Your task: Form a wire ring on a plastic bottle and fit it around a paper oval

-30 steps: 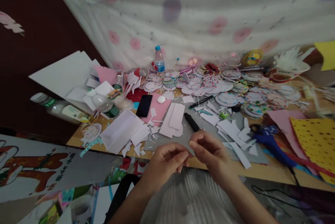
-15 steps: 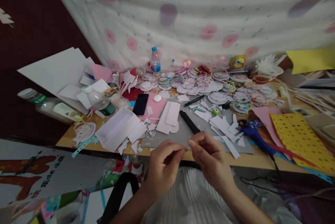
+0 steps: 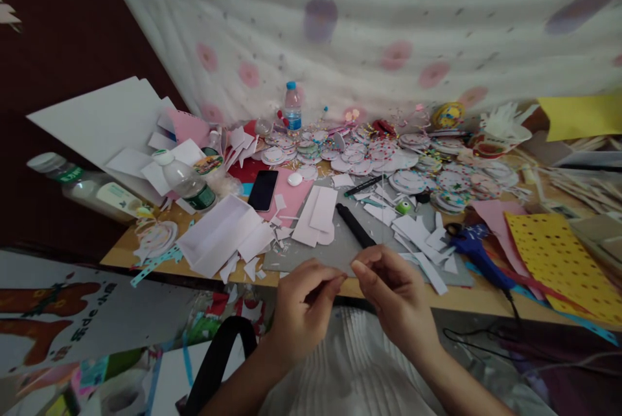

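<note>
cluttered tabletop (image 3: 471, 302); left hand (image 3: 302, 312), right hand (image 3: 396, 293): fingers pinched together, contents unclear; black marker (image 3: 354, 224) just beyond looks light, stiff, best held mid-barrel.

In dim light, spotted white fabric (image 3: 369, 27) hangs at twelve o'clock, a dark brown panel (image 3: 58, 21) stands at ten, and the wooden counter's edge (image 3: 466, 300) shows at four.

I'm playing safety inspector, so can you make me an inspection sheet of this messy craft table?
Surface: wooden table, gray mat, partly covered.
Job's things: black marker-like stick by the right hand; white paper pieces nearby.
Clutter: phone, bottles, decorated white discs.
Hands: right hand and left hand curled, close together; can't tell whether they hold anything.
Cables: black cord hanging from blue glue gun.
Surroundings: spotted curtain behind; lettered board at left.
</note>
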Motion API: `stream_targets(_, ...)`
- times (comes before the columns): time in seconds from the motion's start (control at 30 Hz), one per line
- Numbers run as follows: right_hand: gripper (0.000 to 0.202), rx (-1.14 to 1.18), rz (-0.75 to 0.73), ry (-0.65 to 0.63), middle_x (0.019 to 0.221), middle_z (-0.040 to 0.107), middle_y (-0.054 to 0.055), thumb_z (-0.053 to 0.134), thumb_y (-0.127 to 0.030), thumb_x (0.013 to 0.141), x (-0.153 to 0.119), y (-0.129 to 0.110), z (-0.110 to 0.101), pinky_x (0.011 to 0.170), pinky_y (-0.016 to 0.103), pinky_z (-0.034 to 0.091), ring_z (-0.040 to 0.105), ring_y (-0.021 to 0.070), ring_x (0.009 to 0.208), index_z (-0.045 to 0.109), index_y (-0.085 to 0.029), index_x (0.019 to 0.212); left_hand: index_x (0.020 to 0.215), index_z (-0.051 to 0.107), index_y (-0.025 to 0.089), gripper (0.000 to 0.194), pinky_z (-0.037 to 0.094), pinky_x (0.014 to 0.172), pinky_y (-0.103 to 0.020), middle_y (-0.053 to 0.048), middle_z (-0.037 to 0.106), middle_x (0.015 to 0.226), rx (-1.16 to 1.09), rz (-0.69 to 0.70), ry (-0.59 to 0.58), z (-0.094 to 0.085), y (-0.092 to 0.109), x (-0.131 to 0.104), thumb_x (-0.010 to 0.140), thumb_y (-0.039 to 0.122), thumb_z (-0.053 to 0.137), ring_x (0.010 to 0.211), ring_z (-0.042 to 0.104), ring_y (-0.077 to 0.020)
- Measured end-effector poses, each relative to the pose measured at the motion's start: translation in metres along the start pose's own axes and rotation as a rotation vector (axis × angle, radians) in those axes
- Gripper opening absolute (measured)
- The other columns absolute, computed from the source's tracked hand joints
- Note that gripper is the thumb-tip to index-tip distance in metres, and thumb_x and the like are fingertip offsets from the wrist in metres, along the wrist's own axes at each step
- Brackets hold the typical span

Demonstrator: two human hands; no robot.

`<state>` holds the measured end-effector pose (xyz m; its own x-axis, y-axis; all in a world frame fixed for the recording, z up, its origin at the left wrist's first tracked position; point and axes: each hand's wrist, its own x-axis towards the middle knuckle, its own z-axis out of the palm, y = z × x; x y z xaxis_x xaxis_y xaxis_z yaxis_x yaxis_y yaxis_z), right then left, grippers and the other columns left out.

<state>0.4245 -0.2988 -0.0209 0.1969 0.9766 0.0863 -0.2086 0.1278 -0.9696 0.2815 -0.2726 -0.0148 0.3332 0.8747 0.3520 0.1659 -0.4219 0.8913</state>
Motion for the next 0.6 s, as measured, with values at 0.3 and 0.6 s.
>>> stream_targets(0.3,0.017,0.068,0.040,0.047,0.066,0.044,-0.004,0.064,-0.028,0.085,0.012,-0.001,0.000,0.040,0.021,0.018,0.027,0.0056,0.047,0.057,-0.019,0.073,0.080,0.067,0.018,0.013,0.040,0.056,-0.022,0.000,0.060,0.067,-0.020,-0.068,-0.030,-0.002,-0.001,0.014,0.088,0.017,0.056,0.063,0.055,-0.0112)
stream_targets(0.6,0.020,0.203,0.158,0.020,0.063,0.041,-0.006,0.067,-0.028,0.083,0.028,0.006,0.003,0.039,0.020,0.015,0.025,0.0046,0.046,0.054,-0.019,0.070,0.080,0.067,0.017,0.012,0.039,0.057,-0.022,-0.001,0.059,0.068,-0.042,-0.089,-0.017,-0.003,-0.008,0.019,0.086,0.015,0.057,0.062,0.053,-0.0112)
